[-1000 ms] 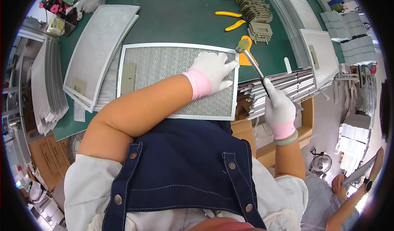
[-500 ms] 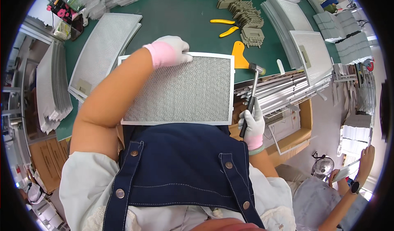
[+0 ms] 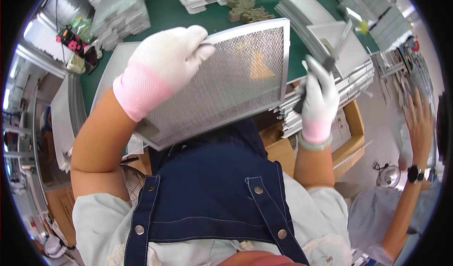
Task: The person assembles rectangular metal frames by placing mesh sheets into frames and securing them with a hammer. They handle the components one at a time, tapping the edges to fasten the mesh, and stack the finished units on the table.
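Observation:
My left hand (image 3: 165, 60), in a white glove with a pink cuff, grips the far edge of a framed metal mesh filter (image 3: 222, 82). The filter is lifted and tilted off the green table, its lower edge close to my apron. Through the mesh shows a yellow-orange scraper (image 3: 259, 67) lying on the table. My right hand (image 3: 320, 93), gloved the same way, is closed round the black handle of a small hammer (image 3: 340, 42). The hammer is raised to the right of the filter, its head blurred by motion.
Mesh panels (image 3: 314, 13) are stacked at the far right, above a bundle of metal strips (image 3: 349, 79). Greenish-brown plates (image 3: 247, 8) lie at the back of the green table (image 3: 165, 11). An open cardboard box (image 3: 351, 124) stands below. At right, a co-worker's hand (image 3: 419, 124) is spread.
My left hand has lifted and tilted the filter, which lay flat before. My right hand has swung the hammer up and to the right. The co-worker's hand has risen.

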A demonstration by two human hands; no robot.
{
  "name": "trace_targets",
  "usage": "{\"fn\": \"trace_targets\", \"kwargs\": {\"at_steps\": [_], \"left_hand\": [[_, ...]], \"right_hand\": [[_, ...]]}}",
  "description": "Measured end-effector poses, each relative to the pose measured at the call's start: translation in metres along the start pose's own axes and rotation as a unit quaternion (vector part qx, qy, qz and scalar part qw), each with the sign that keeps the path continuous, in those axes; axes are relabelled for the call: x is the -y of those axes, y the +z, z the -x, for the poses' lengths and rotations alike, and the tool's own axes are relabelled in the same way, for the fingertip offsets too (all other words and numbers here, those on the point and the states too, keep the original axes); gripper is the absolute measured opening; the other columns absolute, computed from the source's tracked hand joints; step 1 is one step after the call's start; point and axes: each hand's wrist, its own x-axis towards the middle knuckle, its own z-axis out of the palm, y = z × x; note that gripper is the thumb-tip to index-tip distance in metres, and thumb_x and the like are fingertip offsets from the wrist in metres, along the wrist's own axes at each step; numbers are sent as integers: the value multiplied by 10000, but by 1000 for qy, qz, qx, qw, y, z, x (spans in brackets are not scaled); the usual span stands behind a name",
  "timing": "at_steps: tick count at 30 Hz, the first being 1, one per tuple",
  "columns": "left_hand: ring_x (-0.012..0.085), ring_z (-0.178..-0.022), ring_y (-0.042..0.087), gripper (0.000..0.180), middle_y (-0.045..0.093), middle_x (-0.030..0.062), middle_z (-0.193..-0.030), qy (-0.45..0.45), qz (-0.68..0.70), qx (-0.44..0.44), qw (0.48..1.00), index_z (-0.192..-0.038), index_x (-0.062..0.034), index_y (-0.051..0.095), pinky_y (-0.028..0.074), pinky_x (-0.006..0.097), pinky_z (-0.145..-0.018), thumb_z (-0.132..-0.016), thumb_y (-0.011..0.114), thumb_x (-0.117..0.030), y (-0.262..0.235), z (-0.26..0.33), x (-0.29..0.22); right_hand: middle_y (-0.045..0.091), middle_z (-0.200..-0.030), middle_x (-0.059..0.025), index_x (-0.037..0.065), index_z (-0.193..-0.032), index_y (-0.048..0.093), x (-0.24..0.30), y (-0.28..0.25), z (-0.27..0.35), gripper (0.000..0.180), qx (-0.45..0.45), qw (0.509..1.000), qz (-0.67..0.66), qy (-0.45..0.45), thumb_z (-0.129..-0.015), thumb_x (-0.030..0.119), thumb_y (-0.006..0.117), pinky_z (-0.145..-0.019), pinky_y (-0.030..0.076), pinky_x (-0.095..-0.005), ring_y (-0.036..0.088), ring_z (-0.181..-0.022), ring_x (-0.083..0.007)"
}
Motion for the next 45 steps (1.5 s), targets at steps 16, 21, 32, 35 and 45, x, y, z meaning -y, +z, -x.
{"fn": "trace_targets", "kwargs": {"at_steps": [16, 21, 32, 35, 45], "left_hand": [[398, -800, 623, 179, 604, 192, -807, -35, -12, 10, 999, -930, -35, 583, 492, 474, -696, -944, 624, -209, 11, 10, -36], [373, -779, 610, 138, 604, 161, -826, -18, -100, -85, 991, -952, -61, 593, 482, 467, -675, -936, 637, -190, 2, 13, -32], [218, -778, 607, 448, 556, 49, -901, -29, -167, 119, 978, -1122, -77, 588, 506, 368, -612, -750, 737, -279, 140, 105, -18], [290, -1011, 595, 648, 578, 102, -1121, -20, -114, 148, 982, -1256, -94, 565, 495, 447, -829, -722, 819, -361, 160, 105, -20], [406, -1279, 492, 475, 548, 167, -1367, 72, -84, 40, 993, -1362, -178, 566, 361, 618, -1067, -891, 626, -196, 212, 78, -5]], "right_hand": [[657, -809, 2, -19, -1042, 747, 19, 27, -39, 246, 12, 993, -105, 55, -895, 179, 761, -570, 460, -203, 566, -638, -38], [659, -821, 24, -7, -1127, 728, 12, 29, -45, 274, 47, 995, -85, 39, -926, 180, 729, -579, 465, -203, 558, -654, -35], [680, -1200, -104, 21, -1336, 624, -71, -25, 13, 427, 133, 982, 115, 64, -917, -41, 565, -840, 492, -253, 636, -959, -116], [672, -1251, -139, 46, -1464, 499, -86, -37, 36, 572, 164, 973, 158, 38, -905, -63, 552, -962, 476, -285, 648, -1096, -177], [644, -932, -159, 106, -1489, 477, -85, -61, 63, 651, 292, 902, 305, -90, -867, -40, 604, -792, 524, -390, 646, -841, -329]]}}
